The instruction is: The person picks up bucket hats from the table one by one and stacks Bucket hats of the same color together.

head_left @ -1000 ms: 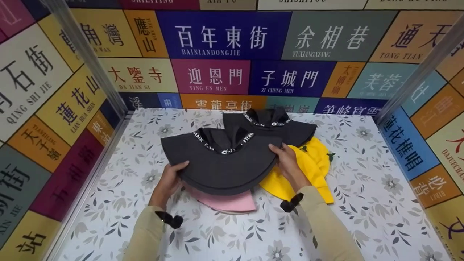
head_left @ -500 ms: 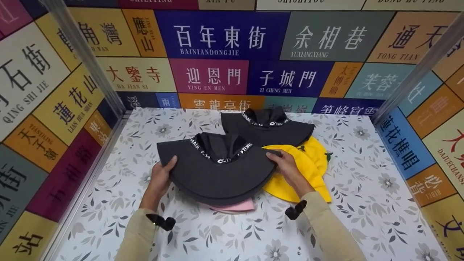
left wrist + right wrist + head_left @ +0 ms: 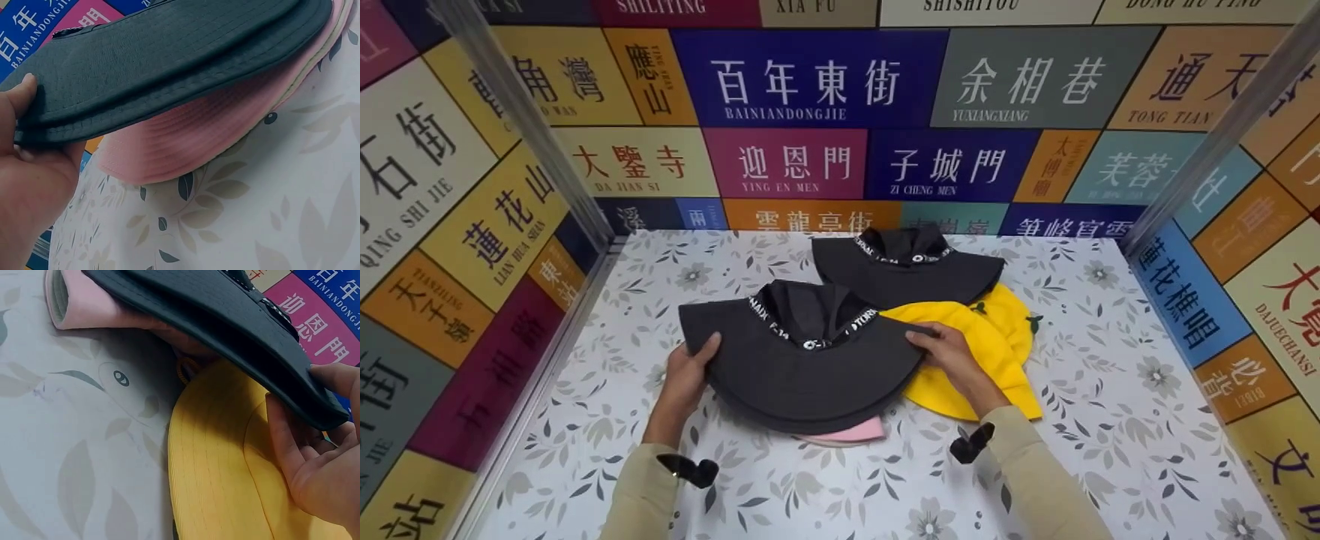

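Observation:
A dark grey brimmed hat (image 3: 810, 382), folded in half with white lettering along its band, is held between two hands. The left hand (image 3: 690, 375) pinches the brim's left end, thumb on top and fingers beneath, as the left wrist view shows. At the opposite end, the right hand (image 3: 952, 360) grips the brim (image 3: 270, 360) between thumb and fingers. Underneath lies a pink hat (image 3: 185, 140), mostly covered in the head view. A yellow hat (image 3: 219, 455) lies under the right hand, its brim spread on the table.
Behind them a second dark hat (image 3: 911, 274) with a lettered band overlaps the yellow hat. The table cover (image 3: 765, 495) has a grey leaf pattern. Walls printed with street-name signs (image 3: 810, 82) enclose the back and both sides.
The held dark hat has come down and toward the person, slightly left, covering more of the pink hat. Both hands have kept their grip on the brim.

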{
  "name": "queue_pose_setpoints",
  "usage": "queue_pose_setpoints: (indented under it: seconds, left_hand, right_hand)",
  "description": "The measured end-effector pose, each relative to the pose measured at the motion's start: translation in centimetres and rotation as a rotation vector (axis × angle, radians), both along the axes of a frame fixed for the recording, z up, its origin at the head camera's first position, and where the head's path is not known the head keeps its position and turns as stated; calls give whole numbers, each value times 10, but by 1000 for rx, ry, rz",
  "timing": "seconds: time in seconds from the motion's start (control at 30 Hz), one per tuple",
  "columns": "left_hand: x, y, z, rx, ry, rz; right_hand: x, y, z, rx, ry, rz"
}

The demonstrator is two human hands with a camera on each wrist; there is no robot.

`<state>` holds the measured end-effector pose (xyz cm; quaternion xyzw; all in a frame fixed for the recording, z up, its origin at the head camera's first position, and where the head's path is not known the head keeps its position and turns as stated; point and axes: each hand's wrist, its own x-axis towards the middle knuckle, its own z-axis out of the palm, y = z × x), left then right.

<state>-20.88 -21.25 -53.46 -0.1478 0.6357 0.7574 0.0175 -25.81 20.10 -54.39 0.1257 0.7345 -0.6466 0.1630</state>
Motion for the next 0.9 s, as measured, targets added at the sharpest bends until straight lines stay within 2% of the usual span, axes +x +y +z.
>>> queue_pose_setpoints:
  seconds: [0.13,0.33,0.67,0.9]
  left_hand:
    - [1,-2,-1,-26,2,-37]
    - [1,-8,-1,-83,-5,-103]
    - [6,-14,-2,-125,-20,-134]
    - [7,-13,-3,-139,-37,-135]
  right_hand:
    - [2,3,3,14,16,-2]
    - [3,10,9,49,82,39]
    - [-1,22,17,150,125,153]
    - [-5,32,26,220,158,156]
